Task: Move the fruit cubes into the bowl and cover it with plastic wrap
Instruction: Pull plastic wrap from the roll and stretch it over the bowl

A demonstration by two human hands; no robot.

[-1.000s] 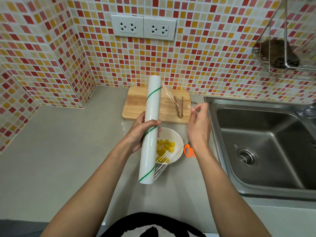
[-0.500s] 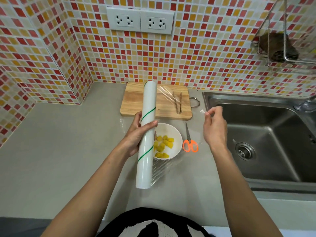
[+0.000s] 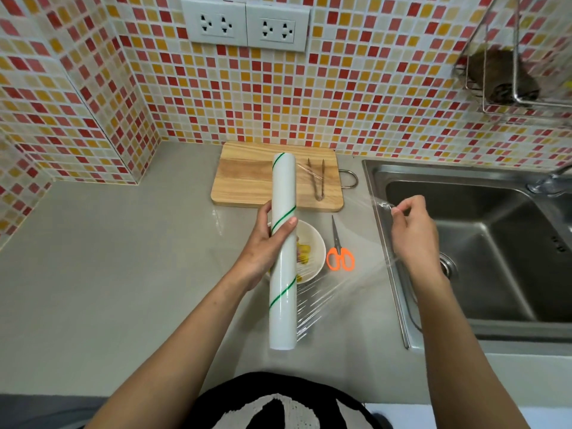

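My left hand (image 3: 264,244) grips a white roll of plastic wrap (image 3: 282,252) with green stripes, held lengthwise above the counter. A clear sheet of film (image 3: 346,283) stretches from the roll to my right hand (image 3: 413,235), which pinches its free edge over the sink's rim. Under the roll and film sits a white bowl (image 3: 314,243) with yellow fruit cubes (image 3: 303,253), partly hidden by the roll.
A wooden cutting board (image 3: 247,178) with tongs (image 3: 317,179) lies against the tiled wall. Orange-handled scissors (image 3: 340,252) lie right of the bowl. A steel sink (image 3: 483,243) fills the right side, and a wire rack (image 3: 507,78) hangs above it.
My right hand has pulled the film edge further right, from beside the roll out to the sink's rim, so a wider sheet spans over the bowl. The roll stays in my left hand.
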